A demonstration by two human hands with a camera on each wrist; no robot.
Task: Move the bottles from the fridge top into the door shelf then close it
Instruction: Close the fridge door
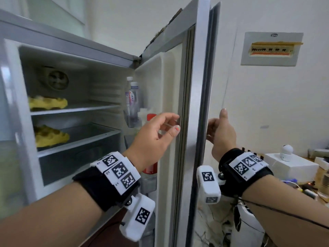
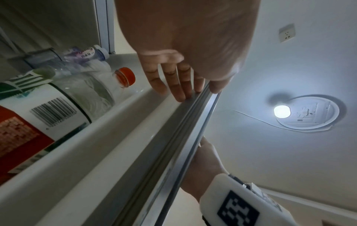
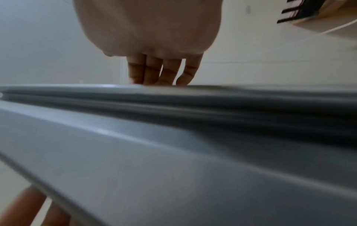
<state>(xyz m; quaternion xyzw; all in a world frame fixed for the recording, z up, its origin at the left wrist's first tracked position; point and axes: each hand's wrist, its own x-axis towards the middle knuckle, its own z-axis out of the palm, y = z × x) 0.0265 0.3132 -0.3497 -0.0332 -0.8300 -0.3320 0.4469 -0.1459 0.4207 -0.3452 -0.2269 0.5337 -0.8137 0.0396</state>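
Observation:
The fridge door stands partly open. In its door shelf a red-capped bottle stands upright, with two clear white-capped bottles on a higher shelf behind it. The left wrist view shows the red-capped bottle and a purple-labelled bottle inside the door. My left hand is at the door's inner edge, its straight fingers touching the grey gasket. My right hand is on the door's outer side, thumb up, fingers flat against the door. Neither hand holds a bottle.
Yellow food lies on two shelves inside the fridge. An electrical panel is set in the wall to the right. Below it a white box with a small camera sits on a cluttered table.

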